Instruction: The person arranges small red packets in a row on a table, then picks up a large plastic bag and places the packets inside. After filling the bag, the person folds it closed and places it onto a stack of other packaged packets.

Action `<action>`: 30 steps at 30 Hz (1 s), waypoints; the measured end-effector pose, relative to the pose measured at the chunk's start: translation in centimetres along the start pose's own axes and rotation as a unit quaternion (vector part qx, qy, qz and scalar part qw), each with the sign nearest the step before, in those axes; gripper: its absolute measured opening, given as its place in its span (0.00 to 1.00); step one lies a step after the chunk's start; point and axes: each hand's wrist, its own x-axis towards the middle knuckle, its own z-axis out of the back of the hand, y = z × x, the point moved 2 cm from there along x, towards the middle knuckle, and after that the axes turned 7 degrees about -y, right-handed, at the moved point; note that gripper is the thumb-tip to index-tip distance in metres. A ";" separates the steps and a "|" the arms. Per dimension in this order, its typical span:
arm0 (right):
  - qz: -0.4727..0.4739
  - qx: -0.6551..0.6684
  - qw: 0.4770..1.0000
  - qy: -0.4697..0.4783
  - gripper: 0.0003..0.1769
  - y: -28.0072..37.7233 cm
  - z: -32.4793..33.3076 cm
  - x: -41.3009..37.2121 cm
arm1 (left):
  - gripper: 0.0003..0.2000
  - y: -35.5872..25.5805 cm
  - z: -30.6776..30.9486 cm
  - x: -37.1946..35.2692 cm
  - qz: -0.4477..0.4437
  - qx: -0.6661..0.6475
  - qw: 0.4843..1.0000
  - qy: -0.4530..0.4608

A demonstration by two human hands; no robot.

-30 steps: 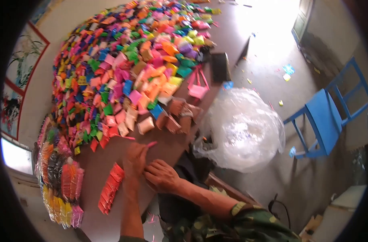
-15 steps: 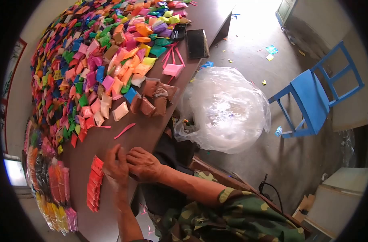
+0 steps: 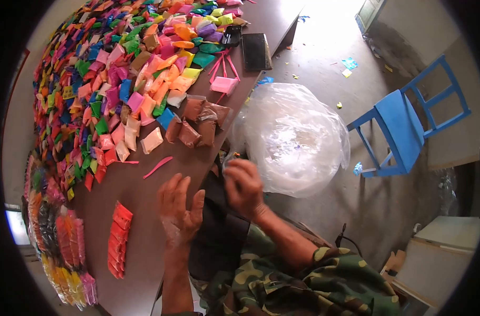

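Note:
My left hand [image 3: 181,210] is raised over the table's near edge, its fingers and thumb apart, holding nothing. A row of overlapping red packets [image 3: 120,239] lies to its left on the brown table [image 3: 145,192]. Just beyond the fingertips is a pink plastic stick [image 3: 158,167]. My right hand [image 3: 243,189] is past the table edge, close to a large clear plastic bag [image 3: 298,142]. Its fingers are curled together; whatever they may hold cannot be made out.
A big heap of colourful packets [image 3: 119,89] covers the far table. Brown packets [image 3: 200,121], a black notebook [image 3: 256,51] and more pink sticks [image 3: 225,64] lie near the edge. Bagged bundles [image 3: 71,242] sit at left. A blue chair [image 3: 400,124] stands on the floor.
The hands were together over the table edge and are now apart. My right hand has moved right toward the clear bag, and my left hand has opened. The red packets stay put.

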 end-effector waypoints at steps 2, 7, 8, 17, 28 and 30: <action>-0.070 -0.122 0.990 0.008 0.13 -5.8 1.3 0.0 | 0.21 -0.7 -1.1 -0.4 -0.018 0.038 0.999 0.033; -0.052 -0.344 0.931 0.112 0.09 -15.9 5.3 1.5 | 0.23 -0.6 -1.8 -0.8 0.015 0.036 0.997 0.059; -0.049 -0.386 0.907 0.160 0.08 -16.8 5.9 1.5 | 0.23 -0.8 -1.7 -0.6 0.018 0.039 0.997 0.063; -0.216 -0.459 0.744 0.435 0.18 -18.9 10.8 -4.2 | 0.24 -0.6 -2.0 -0.5 0.034 0.045 0.996 0.071; -0.242 -0.470 0.737 0.420 0.14 -17.0 14.4 -3.9 | 0.24 -0.4 -2.2 -0.7 0.044 0.036 0.996 0.074; -0.175 -0.511 0.757 0.367 0.09 -17.0 15.0 -2.0 | 0.24 -0.4 -2.1 -0.7 0.043 0.035 0.996 0.077</action>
